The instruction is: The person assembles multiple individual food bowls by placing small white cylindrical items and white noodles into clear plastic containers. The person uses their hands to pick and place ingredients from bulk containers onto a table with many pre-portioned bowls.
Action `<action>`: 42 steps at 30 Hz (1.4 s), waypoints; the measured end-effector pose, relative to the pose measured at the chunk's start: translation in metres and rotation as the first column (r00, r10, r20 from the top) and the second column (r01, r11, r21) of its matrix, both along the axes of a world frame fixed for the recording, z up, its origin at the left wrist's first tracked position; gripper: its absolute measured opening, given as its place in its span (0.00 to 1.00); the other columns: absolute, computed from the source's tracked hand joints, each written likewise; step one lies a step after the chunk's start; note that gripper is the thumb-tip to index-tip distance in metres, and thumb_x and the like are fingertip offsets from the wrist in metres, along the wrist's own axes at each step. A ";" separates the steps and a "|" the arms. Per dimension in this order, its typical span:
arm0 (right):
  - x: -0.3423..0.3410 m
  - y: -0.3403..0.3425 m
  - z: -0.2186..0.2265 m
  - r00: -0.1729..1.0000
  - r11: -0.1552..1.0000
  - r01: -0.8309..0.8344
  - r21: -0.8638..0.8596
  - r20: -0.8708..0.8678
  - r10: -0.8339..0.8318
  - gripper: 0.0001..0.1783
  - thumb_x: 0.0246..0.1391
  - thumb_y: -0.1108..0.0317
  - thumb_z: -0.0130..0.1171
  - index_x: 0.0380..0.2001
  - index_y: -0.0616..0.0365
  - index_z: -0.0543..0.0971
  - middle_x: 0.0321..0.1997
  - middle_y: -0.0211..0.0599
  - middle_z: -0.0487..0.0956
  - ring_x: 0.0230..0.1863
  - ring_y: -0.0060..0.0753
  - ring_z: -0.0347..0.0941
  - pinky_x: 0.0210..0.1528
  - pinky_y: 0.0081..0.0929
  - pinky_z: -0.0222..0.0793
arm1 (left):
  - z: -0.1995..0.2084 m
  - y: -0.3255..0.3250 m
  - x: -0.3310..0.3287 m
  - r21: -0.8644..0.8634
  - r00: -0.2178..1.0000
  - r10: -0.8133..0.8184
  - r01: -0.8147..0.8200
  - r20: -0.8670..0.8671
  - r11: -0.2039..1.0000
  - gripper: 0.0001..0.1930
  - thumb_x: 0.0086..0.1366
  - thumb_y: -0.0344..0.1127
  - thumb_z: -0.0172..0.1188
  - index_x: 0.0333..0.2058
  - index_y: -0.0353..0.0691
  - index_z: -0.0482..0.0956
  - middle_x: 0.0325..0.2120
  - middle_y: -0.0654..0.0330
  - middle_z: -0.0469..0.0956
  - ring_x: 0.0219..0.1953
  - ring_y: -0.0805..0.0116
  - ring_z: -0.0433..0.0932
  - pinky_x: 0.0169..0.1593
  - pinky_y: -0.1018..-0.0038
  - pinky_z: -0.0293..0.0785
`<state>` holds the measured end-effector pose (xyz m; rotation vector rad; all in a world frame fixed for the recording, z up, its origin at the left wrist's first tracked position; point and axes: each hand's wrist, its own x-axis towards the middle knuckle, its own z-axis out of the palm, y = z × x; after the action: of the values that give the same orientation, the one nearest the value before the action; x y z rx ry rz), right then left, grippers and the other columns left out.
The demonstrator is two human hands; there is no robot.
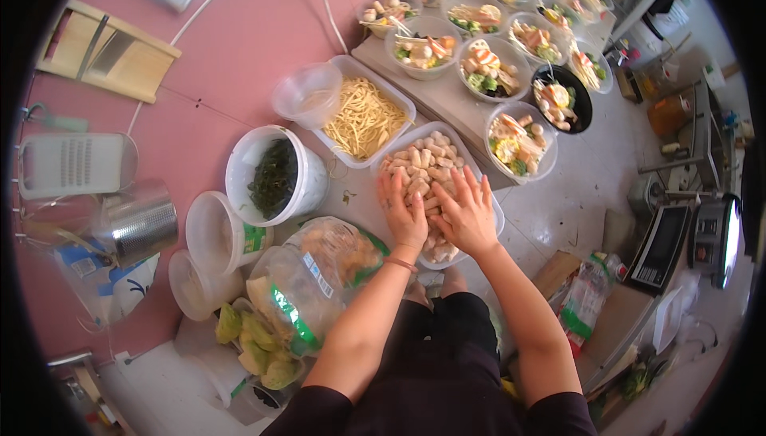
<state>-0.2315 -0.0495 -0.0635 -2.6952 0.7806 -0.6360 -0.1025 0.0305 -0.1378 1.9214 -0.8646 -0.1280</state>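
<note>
A white plastic tub (pixel 496 214) directly in front of me holds a heap of short, pale brown chunks of food (pixel 431 157), whose kind I cannot make out. On the left side of the heap rests my left hand (pixel 404 217), fingers stretched out. My right hand (pixel 467 217) lies spread over the right side, close beside the left. Both palms face down, and neither is closed round a piece. Some chunks are hidden under the hands. Just beyond on the left, another tub (pixel 412 109) holds pale yellow strips (pixel 365 117), with a clear empty bowl (pixel 307 94) at its corner.
Several bowls of mixed vegetables (pixel 492 69) stand at the far right, one of them black (pixel 576 101). To the left are a white bucket (pixel 313 185) of dark greens and bagged food (pixel 343 248). A slicer (pixel 108 53) and a grater (pixel 72 165) hang on the pink wall.
</note>
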 end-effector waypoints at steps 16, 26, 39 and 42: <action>0.000 -0.002 -0.026 0.979 0.984 -0.053 0.170 0.202 0.018 0.20 0.49 0.73 0.62 0.48 0.54 0.75 0.50 0.43 0.70 0.54 0.50 0.67 0.69 0.58 0.49 | 0.011 0.015 -0.007 -0.339 0.900 -0.030 -0.133 -0.435 0.931 0.37 0.70 0.57 0.47 0.66 0.35 0.54 0.70 0.44 0.43 0.72 0.53 0.44 0.71 0.62 0.42; -0.003 -0.005 -0.030 0.946 0.973 -0.054 0.225 0.325 -0.023 0.16 0.50 0.81 0.59 0.44 0.60 0.76 0.45 0.43 0.72 0.47 0.47 0.71 0.69 0.53 0.56 | 0.010 0.013 -0.007 -0.149 0.938 0.040 -0.097 -0.345 0.984 0.39 0.71 0.61 0.39 0.66 0.33 0.51 0.68 0.44 0.48 0.72 0.52 0.44 0.71 0.60 0.40; -0.023 -0.012 0.019 0.429 -0.082 -0.723 0.685 0.354 -0.831 0.16 0.67 0.65 0.47 0.53 0.61 0.68 0.52 0.44 0.73 0.57 0.47 0.70 0.63 0.46 0.67 | 0.007 0.045 -0.020 -0.300 0.888 0.031 -0.188 -0.460 0.935 0.29 0.73 0.47 0.46 0.64 0.33 0.56 0.65 0.46 0.56 0.68 0.53 0.54 0.69 0.63 0.48; -0.030 -0.004 0.025 0.385 -0.190 -0.836 0.515 0.302 -0.872 0.19 0.67 0.58 0.46 0.53 0.62 0.69 0.55 0.51 0.72 0.62 0.55 0.64 0.68 0.50 0.58 | 0.012 0.065 -0.029 -0.247 0.940 0.051 -0.140 -0.337 0.959 0.26 0.71 0.38 0.51 0.63 0.33 0.58 0.65 0.46 0.58 0.67 0.53 0.56 0.69 0.62 0.49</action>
<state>-0.2612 -0.0538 -0.0387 -0.1247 0.4289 -0.7852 -0.1320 0.0956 -0.1261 1.6242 -0.5328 -0.2510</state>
